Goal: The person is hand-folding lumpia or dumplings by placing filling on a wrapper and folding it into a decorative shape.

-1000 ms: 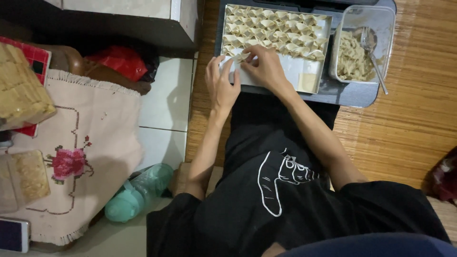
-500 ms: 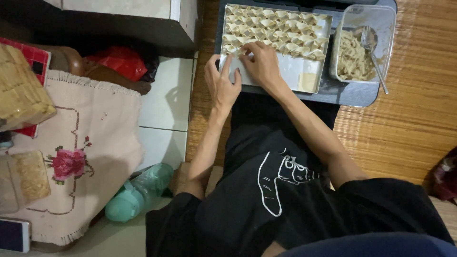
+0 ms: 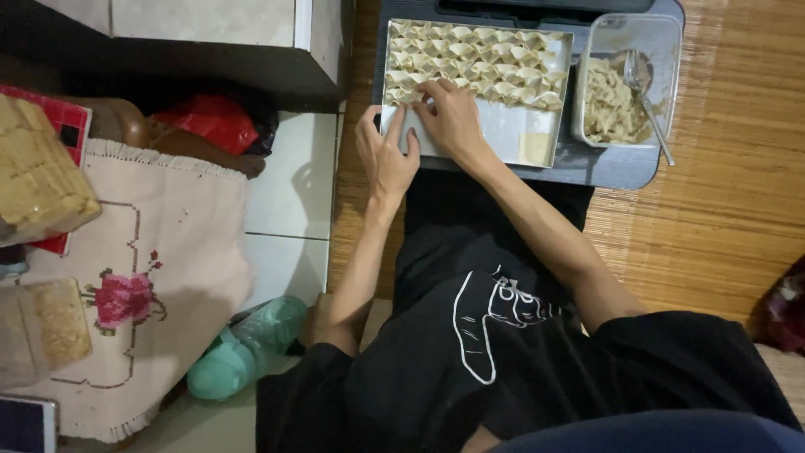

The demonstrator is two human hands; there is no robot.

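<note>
Upper centre of the frame — a shallow metal tray point(image 3: 503, 147) on a dark lap table point(image 3: 616, 168), filled in rows with folded dumplings point(image 3: 486, 63) across its upper part; the lower strip is bare but for one flat square wrapper point(image 3: 535, 148) at lower right.

Right hand point(image 3: 453, 117): fingers bent down over the lowest row at the tray's left end, fingertips pressed on a dumpling there. Whether it pinches the piece or only pushes it into line cannot be told — the hand covers it.

Left hand point(image 3: 387, 151): fingers spread and loose, gripping nothing, resting on the tray's lower left edge just beside the right hand.

Handling, by judgement: each dumpling is light, soft, thin-skinned, likely tacky; easily squashed or torn. Best taken at the folded seam with fingertips only, not across the filled belly.

Adjacent items: clear tub of pale filling point(image 3: 612, 101) with a fork point(image 3: 641, 92) standing in it, right of the tray. Embroidered cloth point(image 3: 142, 277) and a teal bottle point(image 3: 243, 348) at lower left, well apart.
</note>
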